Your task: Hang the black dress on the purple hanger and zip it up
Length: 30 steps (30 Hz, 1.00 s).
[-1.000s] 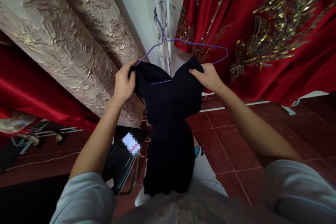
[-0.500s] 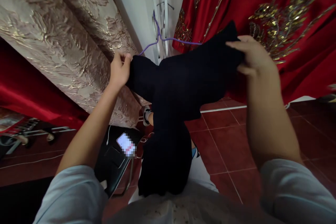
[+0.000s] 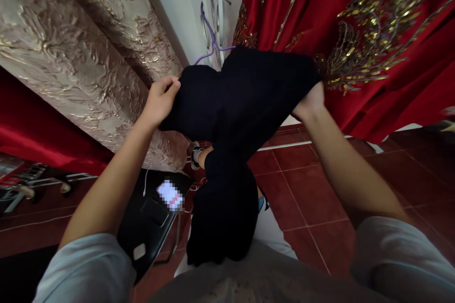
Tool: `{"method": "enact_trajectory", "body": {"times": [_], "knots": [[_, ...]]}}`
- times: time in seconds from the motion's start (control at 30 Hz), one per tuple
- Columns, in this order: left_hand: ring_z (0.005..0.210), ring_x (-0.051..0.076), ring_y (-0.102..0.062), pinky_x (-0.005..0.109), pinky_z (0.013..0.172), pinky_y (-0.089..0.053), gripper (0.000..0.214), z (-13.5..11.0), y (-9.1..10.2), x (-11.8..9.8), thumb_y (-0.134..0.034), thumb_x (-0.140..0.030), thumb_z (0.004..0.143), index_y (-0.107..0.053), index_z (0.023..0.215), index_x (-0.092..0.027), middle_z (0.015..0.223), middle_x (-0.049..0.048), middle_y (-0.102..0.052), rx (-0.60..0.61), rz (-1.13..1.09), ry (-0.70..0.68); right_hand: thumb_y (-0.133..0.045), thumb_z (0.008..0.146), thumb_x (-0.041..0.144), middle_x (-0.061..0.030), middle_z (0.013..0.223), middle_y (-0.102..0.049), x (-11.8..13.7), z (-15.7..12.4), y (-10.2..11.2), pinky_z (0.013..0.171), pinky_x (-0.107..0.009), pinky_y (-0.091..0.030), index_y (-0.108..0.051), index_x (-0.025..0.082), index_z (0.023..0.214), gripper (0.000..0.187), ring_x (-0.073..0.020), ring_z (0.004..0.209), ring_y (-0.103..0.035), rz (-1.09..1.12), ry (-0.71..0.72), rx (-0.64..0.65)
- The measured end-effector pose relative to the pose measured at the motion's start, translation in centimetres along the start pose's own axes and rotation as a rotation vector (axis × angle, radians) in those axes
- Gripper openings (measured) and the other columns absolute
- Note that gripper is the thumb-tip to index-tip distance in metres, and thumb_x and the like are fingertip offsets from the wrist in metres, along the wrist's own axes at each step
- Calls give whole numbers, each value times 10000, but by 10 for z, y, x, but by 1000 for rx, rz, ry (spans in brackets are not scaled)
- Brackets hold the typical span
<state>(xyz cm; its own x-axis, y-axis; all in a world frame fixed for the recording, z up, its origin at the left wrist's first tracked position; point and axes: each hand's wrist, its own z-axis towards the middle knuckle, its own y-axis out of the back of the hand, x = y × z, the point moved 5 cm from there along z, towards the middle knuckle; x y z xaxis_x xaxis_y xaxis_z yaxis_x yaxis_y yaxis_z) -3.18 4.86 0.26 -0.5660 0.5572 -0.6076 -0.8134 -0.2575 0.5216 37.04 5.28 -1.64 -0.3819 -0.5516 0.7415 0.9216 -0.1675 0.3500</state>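
A black or very dark navy garment [image 3: 241, 90] stretches between my two hands, and its lower part drapes down onto my lap. On the left, my left hand [image 3: 161, 99] pinches its edge between thumb and fingers. At the other side my right hand [image 3: 312, 102] holds it from below, with the fingers hidden behind the cloth. Behind the garment's upper edge shows a purple clothes hanger [image 3: 212, 40]; its hook points up and its arms run down behind the cloth.
Pale pink embossed fabric [image 3: 106, 80] hangs at left, red satin with gold sequins [image 3: 369, 38] at right. White rack poles [image 3: 215, 4] stand ahead. A black bench [image 3: 142, 222] beside me bears a lit phone [image 3: 169, 194], a cable and a small white case [image 3: 139, 251]. Red tiles cover the floor.
My right hand has moved down and left, from the garment's upper right corner to under its right side. The cloth there now spreads flatter. My left hand stays on the left edge.
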Motion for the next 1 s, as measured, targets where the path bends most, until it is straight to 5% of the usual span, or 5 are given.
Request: {"method": "enact_trajectory", "body": {"times": [0.17, 0.37, 0.6, 0.83, 1.0], "knots": [[834, 255, -655, 490, 888, -585, 499, 15, -16, -11, -602, -651, 954, -614, 758, -191, 641, 14, -448, 3, -163, 52, -111, 901, 743, -90, 1354, -678, 19, 34, 25, 970, -495, -486, -581, 172, 1467, 932, -236, 1294, -615, 183, -14, -195], [962, 269, -688, 464, 980, -562, 405, 22, -22, -24, -657, -588, 936, -697, 884, -189, 818, 63, -665, -8, -105, -47, 17, 1005, 628, -113, 1040, -765, 66, 22, -8, 1000, -507, -496, -659, 188, 1375, 887, -235, 1180, -678, -33, 8, -171], [977, 253, -706, 457, 992, -555, 431, -11, -9, -32, -483, -607, 1027, -719, 1103, -255, 953, 71, -724, -108, -99, -104, -391, 932, 773, -128, 847, -736, 46, -28, -57, 889, -527, -580, -745, 161, 1021, 713, -298, 948, -726, 162, -92, 470], [1382, 271, -555, 471, 1243, -370, 371, -46, -45, -143, -411, -437, 1082, -699, 1175, -223, 1331, 64, -690, 219, -272, -226, -722, 789, 393, -106, 1688, -264, 39, -56, -126, 1291, -580, -213, -231, 276, 1637, 987, -349, 1585, -216, -290, 383, 247], [1428, 271, -526, 475, 1218, -434, 437, -49, -67, -130, -496, -435, 1014, -587, 1407, -265, 1495, 39, -594, 411, -536, -40, -651, 810, 372, -132, 1465, -514, 42, -70, -122, 1165, -558, -410, -356, 299, 1535, 786, -361, 1384, -489, -271, 488, 102]]}}
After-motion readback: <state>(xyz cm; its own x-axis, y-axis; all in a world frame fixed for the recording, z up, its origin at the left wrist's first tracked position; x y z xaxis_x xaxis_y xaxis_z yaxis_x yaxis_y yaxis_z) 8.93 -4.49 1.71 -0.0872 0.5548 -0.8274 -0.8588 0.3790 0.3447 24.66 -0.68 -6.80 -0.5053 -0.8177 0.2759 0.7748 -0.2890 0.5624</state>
